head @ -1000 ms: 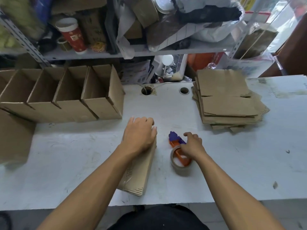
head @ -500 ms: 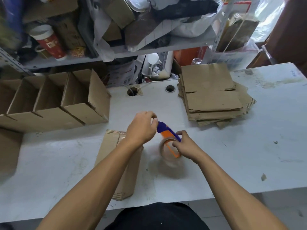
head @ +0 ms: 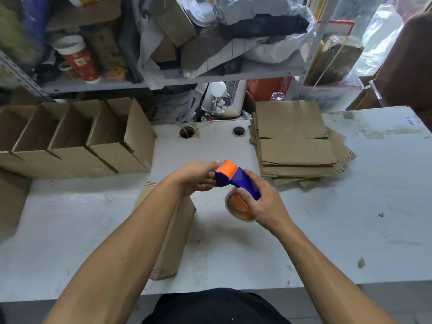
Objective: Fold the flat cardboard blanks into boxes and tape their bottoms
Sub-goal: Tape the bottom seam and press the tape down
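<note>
A blue and orange tape dispenser (head: 236, 177) with a roll of clear tape hangs above the white table (head: 350, 218). My right hand (head: 261, 204) grips its handle and the roll. My left hand (head: 198, 175) pinches the dispenser's front end, at the blue blade part. Under my left forearm a folded cardboard box (head: 173, 235) lies flat on the table, partly hidden. A stack of flat cardboard blanks (head: 294, 141) sits at the back right. Several folded open boxes (head: 77, 141) stand in a row at the back left.
A cluttered metal shelf (head: 163, 83) with bags, a red cup and cardboard runs behind the table. Two round cable holes (head: 187, 132) are in the tabletop near the back edge. Another cardboard piece (head: 11, 199) lies at the far left.
My right hand lifted the tape dispenser off the table. My left hand left the folded box and came over to pinch the dispenser's front end.
</note>
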